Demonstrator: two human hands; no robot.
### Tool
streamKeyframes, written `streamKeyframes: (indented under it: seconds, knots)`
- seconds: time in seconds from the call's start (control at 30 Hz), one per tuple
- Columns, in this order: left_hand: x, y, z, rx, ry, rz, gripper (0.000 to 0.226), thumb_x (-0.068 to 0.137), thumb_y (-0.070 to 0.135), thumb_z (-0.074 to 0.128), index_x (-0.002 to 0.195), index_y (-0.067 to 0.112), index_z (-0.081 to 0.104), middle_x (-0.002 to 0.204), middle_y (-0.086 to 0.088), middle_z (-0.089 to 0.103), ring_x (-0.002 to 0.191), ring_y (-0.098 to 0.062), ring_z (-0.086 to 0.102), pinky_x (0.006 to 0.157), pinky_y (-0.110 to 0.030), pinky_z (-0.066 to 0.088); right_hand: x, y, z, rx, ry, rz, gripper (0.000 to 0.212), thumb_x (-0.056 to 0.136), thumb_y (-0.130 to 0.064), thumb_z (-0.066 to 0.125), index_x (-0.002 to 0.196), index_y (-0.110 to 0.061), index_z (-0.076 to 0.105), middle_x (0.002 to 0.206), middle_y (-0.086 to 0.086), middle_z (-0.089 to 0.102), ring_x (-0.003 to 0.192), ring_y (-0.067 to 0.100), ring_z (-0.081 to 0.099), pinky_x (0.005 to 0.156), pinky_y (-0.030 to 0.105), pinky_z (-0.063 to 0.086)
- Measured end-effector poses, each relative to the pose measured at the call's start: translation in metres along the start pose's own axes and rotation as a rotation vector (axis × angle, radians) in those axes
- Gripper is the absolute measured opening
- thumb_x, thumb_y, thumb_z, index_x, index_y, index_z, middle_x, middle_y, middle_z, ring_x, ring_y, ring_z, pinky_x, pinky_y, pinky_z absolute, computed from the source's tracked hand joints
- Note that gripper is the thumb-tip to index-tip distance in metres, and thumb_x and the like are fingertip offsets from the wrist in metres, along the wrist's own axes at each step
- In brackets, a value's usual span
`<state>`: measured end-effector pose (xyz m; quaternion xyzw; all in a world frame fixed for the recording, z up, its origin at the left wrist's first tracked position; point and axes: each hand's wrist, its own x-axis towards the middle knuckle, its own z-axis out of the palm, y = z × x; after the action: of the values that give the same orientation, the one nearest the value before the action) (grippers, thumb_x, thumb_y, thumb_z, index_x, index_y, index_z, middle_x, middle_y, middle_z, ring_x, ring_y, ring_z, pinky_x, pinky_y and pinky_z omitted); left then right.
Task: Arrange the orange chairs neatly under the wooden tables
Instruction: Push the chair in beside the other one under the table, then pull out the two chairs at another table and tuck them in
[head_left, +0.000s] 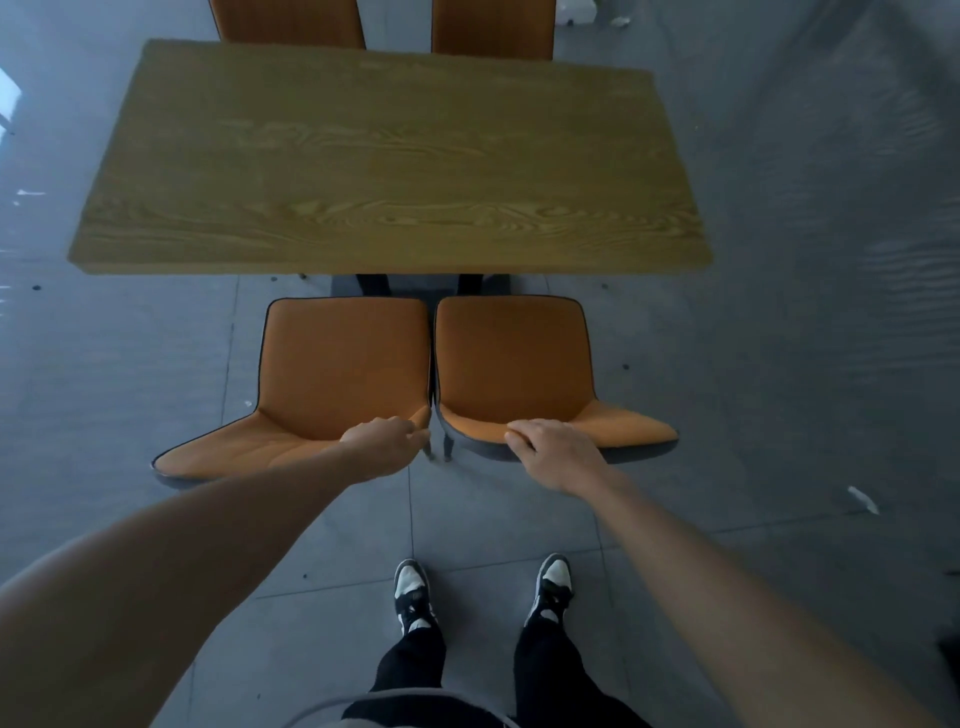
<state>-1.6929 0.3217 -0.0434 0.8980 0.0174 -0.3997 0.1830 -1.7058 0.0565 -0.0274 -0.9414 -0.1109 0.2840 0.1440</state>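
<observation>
1. Left grip (382, 441) clasps the left orange chair's (332, 374) backrest top, seat at its 12 o'clock.
2. Right grip (553, 449) clasps the right orange chair (514, 358) likewise.
3. Wooden counter (389, 166) lies beyond, at 12 o'clock.

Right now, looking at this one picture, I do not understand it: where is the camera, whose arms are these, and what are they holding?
The camera sits on a person's head and looks down, so you see their own arms and shoes. There is no machine. In front stands a wooden table with a bare top. Two orange chairs stand side by side before it, seats not yet under. The left hand grips the back of the left chair; the right hand grips the right chair. Two more chair backs show beyond the table.
</observation>
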Motion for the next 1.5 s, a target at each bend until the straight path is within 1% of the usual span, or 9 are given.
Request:
streamKeyframes:
  seconds: [0.07, 0.17, 0.3, 0.5, 0.63, 0.93, 1.17, 1.3, 1.5]
  knots:
    - [0.003, 0.028, -0.007, 0.022, -0.008, 0.017, 0.05, 0.101, 0.057, 0.03, 0.098, 0.019, 0.063, 0.091, -0.004, 0.066, 0.078, -0.02, 0.062, 0.074, -0.039, 0.051, 0.0, 0.018, -0.015, 0.029, -0.1, 0.036, 0.052, 0.103, -0.054, 0.031, 0.139, -0.024, 0.054, 0.138, 0.002, 0.06, 0.123, 0.024, 0.055, 0.1, 0.045, 0.045]
    - [0.013, 0.081, -0.014, 0.033, -0.049, 0.096, 0.042, 0.105, 0.044, 0.033, 0.106, 0.014, 0.063, 0.102, -0.007, 0.065, 0.094, -0.028, 0.063, 0.082, -0.041, 0.05, 0.002, 0.055, -0.044, 0.023, -0.235, 0.067, 0.046, 0.1, -0.054, 0.038, 0.129, -0.026, 0.061, 0.124, 0.001, 0.065, 0.107, 0.023, 0.06, 0.088, 0.043, 0.05]
    - [0.033, 0.162, -0.019, 0.033, -0.044, 0.109, 0.041, 0.105, 0.047, 0.035, 0.105, 0.016, 0.063, 0.099, -0.008, 0.067, 0.087, -0.021, 0.065, 0.085, -0.044, 0.054, 0.002, 0.124, -0.092, -0.026, -0.242, 0.076, 0.046, 0.103, -0.048, 0.039, 0.132, -0.019, 0.059, 0.128, 0.003, 0.062, 0.111, 0.025, 0.059, 0.082, 0.039, 0.045]
    - [0.065, 0.294, -0.034, 0.086, 0.247, 0.112, 0.051, 0.1, 0.058, 0.035, 0.127, 0.021, 0.056, 0.12, -0.003, 0.065, 0.104, -0.022, 0.063, 0.093, -0.048, 0.052, -0.002, 0.239, -0.177, -0.047, 0.052, 0.036, 0.06, 0.104, -0.051, 0.034, 0.151, -0.015, 0.04, 0.155, 0.01, 0.043, 0.141, 0.029, 0.041, 0.113, 0.047, 0.036]
    - [0.093, 0.38, -0.049, 0.18, 0.403, 0.177, 0.059, 0.1, 0.059, 0.03, 0.139, 0.019, 0.05, 0.144, -0.007, 0.054, 0.134, -0.028, 0.046, 0.113, -0.053, 0.031, 0.002, 0.302, -0.223, -0.04, 0.137, 0.057, 0.064, 0.103, -0.056, 0.032, 0.154, -0.017, 0.033, 0.162, 0.015, 0.03, 0.146, 0.031, 0.032, 0.118, 0.05, 0.027]
    - [0.2, 0.52, -0.102, 0.189, 0.484, 0.174, 0.071, 0.096, 0.066, 0.032, 0.15, 0.021, 0.036, 0.161, -0.013, 0.029, 0.151, -0.035, 0.013, 0.12, -0.062, 0.005, 0.089, 0.433, -0.316, -0.104, 0.115, 0.073, 0.076, 0.097, -0.061, 0.041, 0.159, -0.027, 0.016, 0.168, 0.014, 0.002, 0.153, 0.036, 0.009, 0.122, 0.051, 0.013]
    - [0.325, 0.605, -0.175, 0.081, 0.422, 0.048, 0.074, 0.095, 0.068, 0.032, 0.151, 0.02, 0.037, 0.158, -0.012, 0.036, 0.147, -0.034, 0.025, 0.119, -0.057, 0.017, 0.207, 0.518, -0.422, -0.153, 0.034, 0.03, 0.073, 0.099, -0.057, 0.041, 0.159, -0.022, 0.018, 0.166, 0.016, 0.012, 0.151, 0.033, 0.019, 0.122, 0.051, 0.018]
    - [0.372, 0.657, -0.23, 0.01, 0.402, -0.009, 0.069, 0.095, 0.067, 0.034, 0.14, 0.017, 0.049, 0.144, -0.014, 0.053, 0.133, -0.035, 0.046, 0.107, -0.051, 0.034, 0.272, 0.554, -0.495, -0.177, 0.003, -0.001, 0.072, 0.098, -0.059, 0.042, 0.157, -0.021, 0.027, 0.164, 0.015, 0.023, 0.149, 0.031, 0.027, 0.121, 0.047, 0.022]
    - [0.456, 0.712, -0.313, -0.054, 0.4, -0.126, 0.067, 0.095, 0.066, 0.035, 0.136, 0.016, 0.051, 0.138, -0.014, 0.056, 0.123, -0.037, 0.053, 0.097, -0.05, 0.043, 0.389, 0.6, -0.594, -0.208, -0.046, -0.105, 0.072, 0.098, -0.059, 0.043, 0.157, -0.022, 0.026, 0.165, 0.014, 0.021, 0.149, 0.03, 0.027, 0.12, 0.045, 0.026]
